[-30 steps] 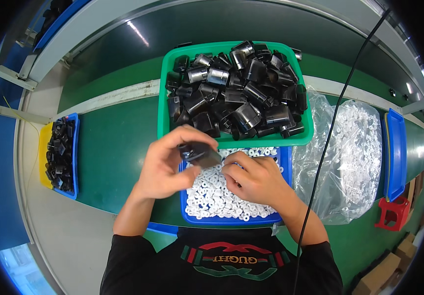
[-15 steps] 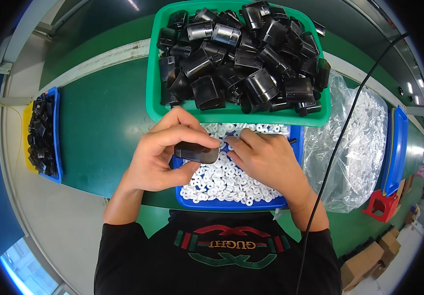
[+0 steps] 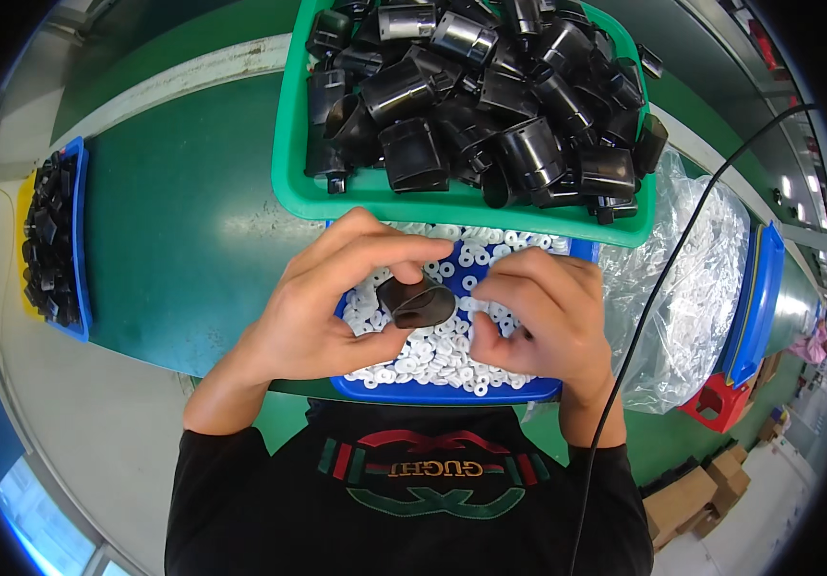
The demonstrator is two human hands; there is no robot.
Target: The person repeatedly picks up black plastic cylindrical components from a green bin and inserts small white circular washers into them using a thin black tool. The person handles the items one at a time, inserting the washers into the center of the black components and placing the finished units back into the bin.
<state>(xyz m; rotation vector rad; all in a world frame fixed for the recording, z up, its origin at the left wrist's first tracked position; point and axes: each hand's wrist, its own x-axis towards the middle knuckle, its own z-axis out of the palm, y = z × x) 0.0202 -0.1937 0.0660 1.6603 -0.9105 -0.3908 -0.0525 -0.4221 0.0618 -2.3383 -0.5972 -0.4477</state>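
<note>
My left hand (image 3: 322, 298) is closed around a hollow black plastic fitting (image 3: 417, 305), thumb below and fingers above. The fitting's open end faces right, toward my other hand. My right hand (image 3: 548, 312) has its fingers bent together in a pinch, with a small white washer (image 3: 472, 304) at the fingertips. A dark end of something thin (image 3: 526, 333) shows beside the right thumb; the rest is hidden in the palm. Under both hands is a blue tray (image 3: 404, 395) with many loose white washers (image 3: 432, 357).
A green bin (image 3: 413, 207) heaped with black fittings (image 3: 528, 154) stands just beyond the tray. At the right lies a clear plastic bag (image 3: 668, 317) of white pieces, beside a blue bin (image 3: 757, 307). More black parts fill a bin (image 3: 78, 240) far left. A black cable (image 3: 658, 288) hangs across the right.
The fitting has moved right and turned so that its open end shows. My right hand has come up out of the washers, moving slightly right, with a washer at its fingertips.
</note>
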